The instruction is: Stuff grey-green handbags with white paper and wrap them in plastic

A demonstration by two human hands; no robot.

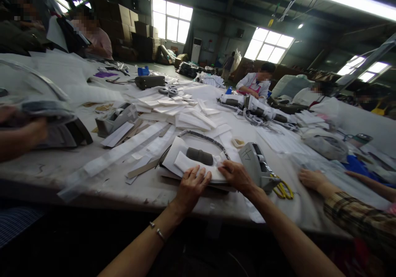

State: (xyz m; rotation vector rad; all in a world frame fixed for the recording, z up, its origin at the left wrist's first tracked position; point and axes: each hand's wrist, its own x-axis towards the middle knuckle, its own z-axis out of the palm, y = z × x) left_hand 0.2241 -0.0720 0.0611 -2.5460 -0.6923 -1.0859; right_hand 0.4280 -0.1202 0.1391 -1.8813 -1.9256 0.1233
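Observation:
My left hand [192, 185] lies on the near edge of a white sheet of wrapping paper [188, 161], its fingers curled over and pinching the paper. My right hand [235, 175] rests on the paper's right side, fingers bent and pressing it down. A dark grey cylindrical piece [199, 156] lies on the paper just beyond both hands. A thin dark curved band [206, 138] arcs behind it. All of this sits on a flat stack at the near edge of the worktable [62, 165].
A grey tape dispenser [258, 165] and yellow-handled scissors [283, 189] sit right of my right hand. Another dispenser [116, 118] and piles of white paper strips [182, 116] lie farther left. A co-worker's hand [311, 179] in a plaid sleeve is at right; another person's arm [21, 137] at left.

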